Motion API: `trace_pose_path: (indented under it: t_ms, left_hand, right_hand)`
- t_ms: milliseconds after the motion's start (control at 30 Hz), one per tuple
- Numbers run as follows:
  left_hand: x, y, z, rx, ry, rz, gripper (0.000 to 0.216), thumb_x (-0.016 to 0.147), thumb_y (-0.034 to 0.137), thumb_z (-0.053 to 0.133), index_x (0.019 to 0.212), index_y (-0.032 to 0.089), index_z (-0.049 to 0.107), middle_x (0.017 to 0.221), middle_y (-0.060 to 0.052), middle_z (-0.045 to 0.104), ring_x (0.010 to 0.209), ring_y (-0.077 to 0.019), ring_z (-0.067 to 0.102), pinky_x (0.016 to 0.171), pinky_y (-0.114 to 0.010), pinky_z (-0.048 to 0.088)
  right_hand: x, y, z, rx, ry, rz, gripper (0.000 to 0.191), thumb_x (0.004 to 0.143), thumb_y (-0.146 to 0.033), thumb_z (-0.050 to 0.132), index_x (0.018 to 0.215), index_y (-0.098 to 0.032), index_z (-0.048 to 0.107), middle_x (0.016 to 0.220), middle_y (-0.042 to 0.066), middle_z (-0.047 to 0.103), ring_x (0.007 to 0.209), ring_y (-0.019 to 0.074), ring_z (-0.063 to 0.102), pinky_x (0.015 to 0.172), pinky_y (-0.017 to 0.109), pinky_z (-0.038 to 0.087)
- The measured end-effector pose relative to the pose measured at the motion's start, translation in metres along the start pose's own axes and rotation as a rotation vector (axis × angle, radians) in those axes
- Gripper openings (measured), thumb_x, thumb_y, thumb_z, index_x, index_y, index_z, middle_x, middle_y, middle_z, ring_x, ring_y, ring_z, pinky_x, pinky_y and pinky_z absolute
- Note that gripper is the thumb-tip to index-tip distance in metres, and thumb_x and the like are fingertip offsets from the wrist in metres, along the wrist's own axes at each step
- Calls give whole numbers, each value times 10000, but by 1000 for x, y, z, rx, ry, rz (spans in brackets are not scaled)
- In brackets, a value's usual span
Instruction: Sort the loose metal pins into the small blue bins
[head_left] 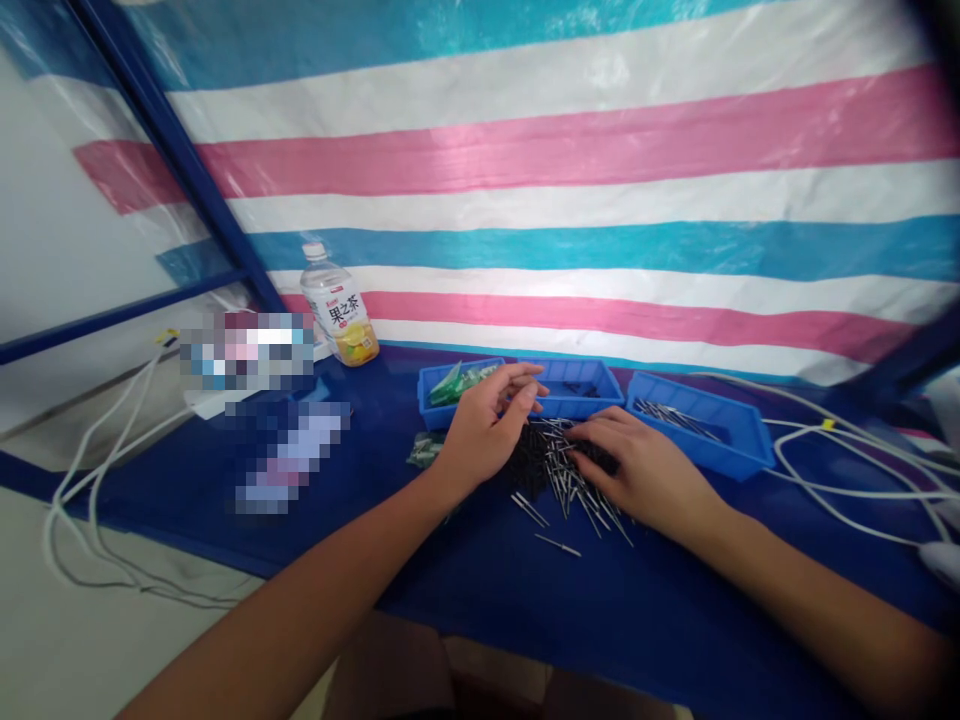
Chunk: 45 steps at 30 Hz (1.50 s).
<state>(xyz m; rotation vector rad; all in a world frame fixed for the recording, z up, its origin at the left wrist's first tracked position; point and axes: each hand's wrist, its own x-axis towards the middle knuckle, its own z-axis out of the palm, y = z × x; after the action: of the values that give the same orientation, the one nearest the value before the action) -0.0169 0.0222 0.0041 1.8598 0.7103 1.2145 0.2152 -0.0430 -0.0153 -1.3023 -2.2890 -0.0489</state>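
A loose pile of silver blind rivets (pixel 568 480) lies on the blue tabletop, beside a heap of small black parts (pixel 528 462). My right hand (pixel 649 465) rests at the pile's right side, its fingertips touching the rivets. Its thumb and fingers are apart. My left hand (pixel 487 422) hovers over the black parts, in front of the middle blue tray (pixel 585 407). Its thumb and fingers are drawn together; whatever they may hold is too small to make out. A single rivet (pixel 558 545) lies nearer the table's front edge.
The left blue tray (pixel 431 412) holds green plastic bags, and the right blue tray (pixel 731 450) holds more rivets. A drink bottle (pixel 341 310) stands at the back left. White cables (pixel 847 490) run across the right side. A striped sheet (pixel 555 160) hangs behind.
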Motion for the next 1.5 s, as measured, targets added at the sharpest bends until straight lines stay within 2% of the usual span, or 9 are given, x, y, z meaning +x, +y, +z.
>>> trace_pose_path:
  t_ms: [167,333,433,567,700,800,1133,1267,1500]
  left_hand:
    - [0,1,0,9,-2,-4,286,1064,310,577,1307,189,668,1132,-109,773,933,-194,757,791,-328,614]
    - [0,0,-1,29,-4,4,295,1059,309,571,1307,184,671,1106,-109,787,907,-186,765,769,-315,620]
    - [-2,0,-1,79,-67,2,284,1059,310,553,1269,185,697,1006,-91,809,809,-173,775,733,-311,632]
    - [-7,0,4,192,-193,36,327,1031,268,572,1315,184,711,924,-62,833,683,-159,769,712,-314,644]
    - [-6,-1,8,296,-262,205,364,1046,239,554,1372,200,709,1155,-96,827,946,-207,799,896,-375,645]
    - [-4,0,8,291,-257,264,330,1052,220,551,1325,205,736,1242,-101,801,1086,-223,774,989,-405,623]
    - [-3,-4,7,72,-167,-24,81,901,191,728,979,198,748,1024,-72,815,902,-214,812,866,-371,676]
    - [-2,-5,6,7,-82,-108,271,823,246,830,1006,225,630,989,-76,819,803,-238,815,740,-378,676]
    - [-3,-3,5,11,-162,-83,227,877,273,781,1031,224,621,991,-83,835,892,-245,816,853,-424,669]
  right_hand:
    - [-1,0,1,40,28,21,154,1010,-220,635,1118,-224,744,1007,80,778,966,258,721,785,401,616]
    - [0,-2,0,145,89,64,96,986,-208,656,1037,-243,730,982,49,778,954,238,719,812,381,599]
    - [0,-4,-3,161,169,114,132,977,-223,654,1090,-243,718,1001,47,764,913,222,717,784,361,585]
    - [1,-11,-6,172,265,199,160,980,-254,639,1132,-232,684,951,41,738,751,177,669,611,293,519]
    - [1,-18,-8,184,293,195,38,975,-258,645,952,-233,662,909,32,722,715,163,639,613,288,505]
    - [1,-21,-8,202,262,149,52,988,-264,644,957,-233,671,922,35,729,741,170,654,655,304,526]
    - [-2,-20,-10,206,237,112,140,1036,-315,606,1107,-251,709,1015,61,761,757,182,678,650,316,553]
    - [-2,-19,-12,190,254,98,140,1038,-310,599,1115,-252,700,1001,59,756,754,187,676,676,339,556]
    - [2,-20,-12,157,263,12,139,1031,-257,614,1149,-249,685,1052,80,752,936,247,716,816,394,579]
